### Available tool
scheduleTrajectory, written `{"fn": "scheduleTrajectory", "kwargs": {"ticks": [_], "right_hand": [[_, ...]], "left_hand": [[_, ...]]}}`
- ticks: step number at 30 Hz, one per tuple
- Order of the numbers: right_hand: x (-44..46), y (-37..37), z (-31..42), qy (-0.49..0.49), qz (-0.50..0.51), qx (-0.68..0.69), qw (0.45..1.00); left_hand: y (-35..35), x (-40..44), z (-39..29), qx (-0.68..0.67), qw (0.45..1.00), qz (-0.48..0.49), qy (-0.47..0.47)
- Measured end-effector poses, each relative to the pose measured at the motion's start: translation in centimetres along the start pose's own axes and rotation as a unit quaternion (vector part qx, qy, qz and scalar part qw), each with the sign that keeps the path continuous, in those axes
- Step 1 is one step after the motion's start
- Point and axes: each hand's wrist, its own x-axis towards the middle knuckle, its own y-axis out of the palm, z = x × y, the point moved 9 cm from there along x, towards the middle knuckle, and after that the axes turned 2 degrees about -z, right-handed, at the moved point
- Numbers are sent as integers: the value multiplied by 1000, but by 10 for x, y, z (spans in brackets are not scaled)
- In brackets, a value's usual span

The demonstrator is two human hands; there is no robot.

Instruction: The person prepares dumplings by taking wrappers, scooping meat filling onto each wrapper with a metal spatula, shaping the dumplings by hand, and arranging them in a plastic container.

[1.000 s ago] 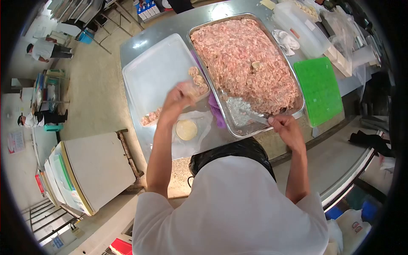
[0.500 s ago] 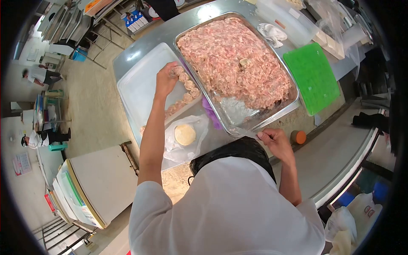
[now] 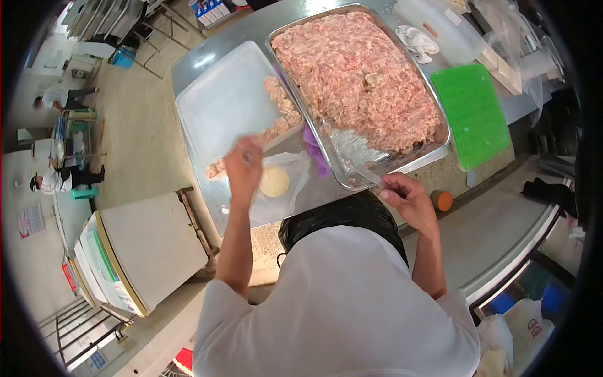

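My left hand (image 3: 244,164) is blurred beside the round pale wrappers (image 3: 274,181), which lie on a clear plastic sheet; its fingers are smeared by motion. My right hand (image 3: 403,196) holds a flat metal spatula (image 3: 366,173) by its end, with the blade over the near corner of the metal tray (image 3: 353,183). Ground meat (image 3: 358,75) fills most of that tray, and its near corner shows bare metal. Several filled dumplings (image 3: 286,105) line the right and near sides of the white plastic tray (image 3: 217,94).
A green board (image 3: 471,116) lies right of the meat tray. Behind are a white cloth (image 3: 417,43) and a clear plastic container (image 3: 440,28). A purple cloth (image 3: 316,151) is between the trays. Two people stand far left, beyond a white-topped cabinet (image 3: 151,242).
My left hand has moved from the far end of the dumpling row back toward the wrappers, after letting go of a dumpling there. The spatula stays in my right hand.
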Motion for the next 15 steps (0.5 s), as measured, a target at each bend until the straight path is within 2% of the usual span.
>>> {"fn": "scheduleTrajectory", "kwargs": {"ticks": [1, 3, 6, 11, 12, 15], "right_hand": [[2, 2, 2, -2, 9, -21, 1000], [5, 8, 4, 2, 34, -43, 998], [14, 28, 11, -2, 78, -49, 996], [20, 76, 17, -52, 166, -123, 977], [21, 91, 10, -40, 211, -156, 964], [16, 131, -29, 147, 285, -92, 943]], "left_hand": [[17, -28, 15, 22, 998, 50, 14], [42, -68, 23, 123, 984, 131, -17], [44, -82, 30, 117, 990, 80, -16], [39, -85, 72, -32, 989, 119, -80], [41, -89, 81, -56, 986, 131, -92], [45, -96, 100, -141, 976, 129, -101]]}}
